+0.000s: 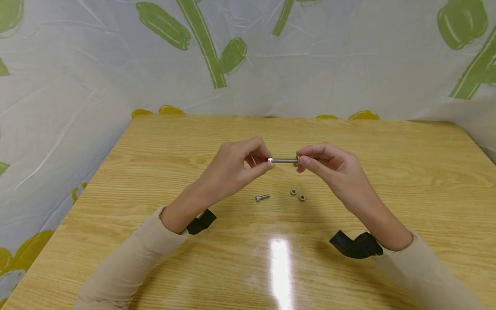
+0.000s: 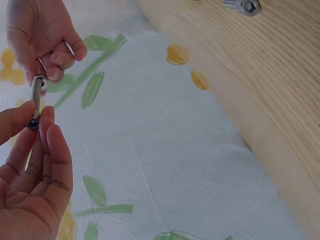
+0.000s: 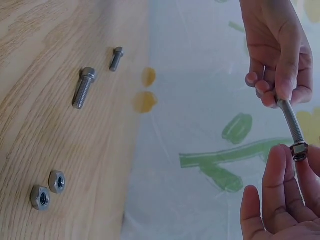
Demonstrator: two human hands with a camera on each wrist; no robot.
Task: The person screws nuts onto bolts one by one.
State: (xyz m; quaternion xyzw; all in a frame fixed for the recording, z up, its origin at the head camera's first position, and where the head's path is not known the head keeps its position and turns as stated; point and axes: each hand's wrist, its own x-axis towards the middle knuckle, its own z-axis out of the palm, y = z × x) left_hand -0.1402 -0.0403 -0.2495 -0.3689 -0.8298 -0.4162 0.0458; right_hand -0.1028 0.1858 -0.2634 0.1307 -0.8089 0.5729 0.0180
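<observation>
A long silver socket-head bolt [image 1: 284, 160] is held level above the table between both hands. My left hand [image 1: 230, 170] pinches its head between thumb and fingers, at the left end. At the threaded end, my right hand [image 1: 341, 174] pinches a hex nut [image 3: 299, 151]. In the right wrist view the nut sits at the tip of the bolt's shank, and the threads show between the hands. Below on the wood lie a shorter bolt [image 1: 262, 198] and two loose nuts, one nut [image 1: 293, 192] just left of the other nut [image 1: 302, 197].
The wooden table [image 1: 155, 241] spreads under both arms. A second bolt [image 3: 116, 59] lies farther off in the right wrist view. Behind the table hangs a pale sheet [image 1: 294, 82] with green leaf prints. Black straps [image 1: 356, 245] stick out at the cuffs.
</observation>
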